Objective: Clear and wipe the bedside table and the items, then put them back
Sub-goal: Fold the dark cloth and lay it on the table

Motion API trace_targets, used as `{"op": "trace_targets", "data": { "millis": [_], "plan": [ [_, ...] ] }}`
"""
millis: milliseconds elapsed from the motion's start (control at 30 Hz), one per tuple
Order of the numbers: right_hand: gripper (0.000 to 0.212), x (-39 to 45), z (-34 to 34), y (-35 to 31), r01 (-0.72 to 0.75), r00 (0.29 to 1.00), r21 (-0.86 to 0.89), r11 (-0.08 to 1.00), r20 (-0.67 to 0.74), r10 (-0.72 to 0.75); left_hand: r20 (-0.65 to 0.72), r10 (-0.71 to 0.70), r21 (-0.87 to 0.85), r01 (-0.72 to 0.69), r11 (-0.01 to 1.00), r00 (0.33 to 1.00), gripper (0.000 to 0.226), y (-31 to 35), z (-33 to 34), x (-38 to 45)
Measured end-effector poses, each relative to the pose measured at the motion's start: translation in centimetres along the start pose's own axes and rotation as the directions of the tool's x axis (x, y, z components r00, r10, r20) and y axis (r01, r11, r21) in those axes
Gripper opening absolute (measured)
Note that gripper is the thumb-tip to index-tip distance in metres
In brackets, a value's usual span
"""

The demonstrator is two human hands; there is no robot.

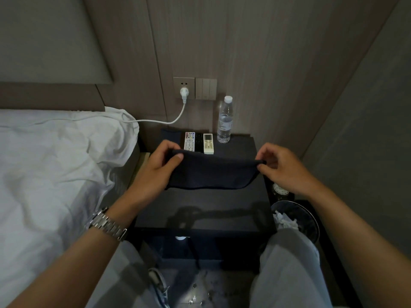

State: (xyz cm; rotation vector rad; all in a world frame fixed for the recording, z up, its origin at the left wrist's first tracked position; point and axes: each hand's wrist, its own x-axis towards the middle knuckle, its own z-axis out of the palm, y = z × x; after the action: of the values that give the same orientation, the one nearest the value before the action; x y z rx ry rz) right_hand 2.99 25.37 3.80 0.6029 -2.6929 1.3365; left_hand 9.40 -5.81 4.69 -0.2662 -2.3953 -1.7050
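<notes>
left hand (161, 165): pinches the left top corner of a dark cloth, thumb in front, fingers curled behind; a metal watch (106, 223) sits on this wrist.
right hand (281, 166): pinches the right top corner of the same cloth between thumb and fingertips.
dark cloth (211, 174): stretched flat between both hands, hanging above the middle of the tabletop.
tabletop (200, 210): black, glossy, below the hands.
remotes: three lie side by side at the back of the tabletop, a white one with coloured buttons (189, 141), a black one (199, 142), and a cream one with a small screen (208, 143).
water bottle (225, 120): clear, white cap, upright at the back right corner, just beside the remotes.
dark pouch (170, 135): back left, beside the remotes.
wall: a white plug (184, 94) in a socket, its cable running left toward the bed (55, 163).
floor, right of the table: a bin (297, 218) with crumpled paper.
</notes>
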Motion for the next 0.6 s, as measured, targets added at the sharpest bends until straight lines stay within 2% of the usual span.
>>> {"op": "trace_targets", "data": {
  "millis": [67,200,300,367,433,500,567,600],
  "plan": [
    [0.034,-0.1,0.8,0.1,-0.036,0.998,0.015,0.999,0.057,0.035,0.001,0.052,-0.010,-0.052,0.999,0.999,0.007,1.0,0.5,0.3],
    [0.062,-0.5,2.4,0.0,-0.104,0.961,0.036,0.994,0.263,0.091,0.060,0.178,-0.029,-0.177,0.984,0.982,0.005,2.8,1.5,1.3],
    [0.062,-0.9,3.6,-1.0,-0.032,0.913,-0.007,0.999,0.408,0.032,0.158,0.209,-0.038,-0.206,0.978,0.965,0.008,3.8,2.1,2.2],
    [0.060,-1.3,4.4,-2.6,0.029,0.904,0.051,0.998,0.425,-0.048,0.237,0.200,-0.032,-0.198,0.980,0.951,0.009,4.3,2.7,2.7],
    [0.053,-1.7,4.9,-4.3,-0.009,0.900,0.220,0.975,0.427,-0.088,0.288,0.167,-0.052,-0.159,0.986,0.943,0.010,4.4,3.1,2.9],
    [0.032,-2.0,5.0,-5.9,-0.097,0.898,0.368,0.925,0.433,-0.078,0.294,0.102,-0.089,-0.079,0.993,0.950,0.011,4.1,3.4,3.0],
    [0.020,-2.4,4.9,-6.6,-0.167,0.894,0.471,0.866,0.444,-0.069,0.250,-0.011,-0.170,0.056,0.984,0.968,0.014,3.8,3.5,3.0],
    [0.018,-2.4,4.9,-6.7,-0.200,0.893,0.511,0.836,0.445,-0.059,0.234,-0.111,-0.251,0.170,0.953,0.966,0.015,3.6,3.5,2.9]
  ]
}}
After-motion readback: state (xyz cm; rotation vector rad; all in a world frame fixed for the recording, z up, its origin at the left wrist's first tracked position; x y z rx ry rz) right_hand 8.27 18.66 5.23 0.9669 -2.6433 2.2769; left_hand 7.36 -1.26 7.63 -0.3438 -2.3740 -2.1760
